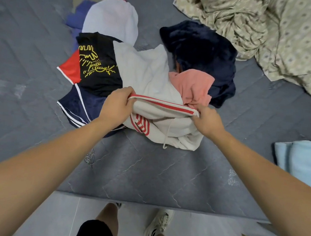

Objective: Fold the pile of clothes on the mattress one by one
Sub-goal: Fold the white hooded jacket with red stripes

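A pile of clothes lies in the middle of the grey mattress (147,172). On top at the front is a white garment with red stripes (161,122) and a drawstring. My left hand (115,105) grips the left end of its red-striped edge. My right hand (206,119) pinches the right end of the same edge, which is stretched between both hands. Behind it lie a black T-shirt with a yellow print (99,66), a pink garment (192,85), a dark navy fleece (203,53), navy shorts with white stripes (76,105) and a pale garment (112,17).
A crumpled patterned sheet (267,33) fills the back right of the mattress. A light blue folded cloth (300,161) sits at the right edge. The mattress front edge meets a pale floor where my feet (160,223) stand.
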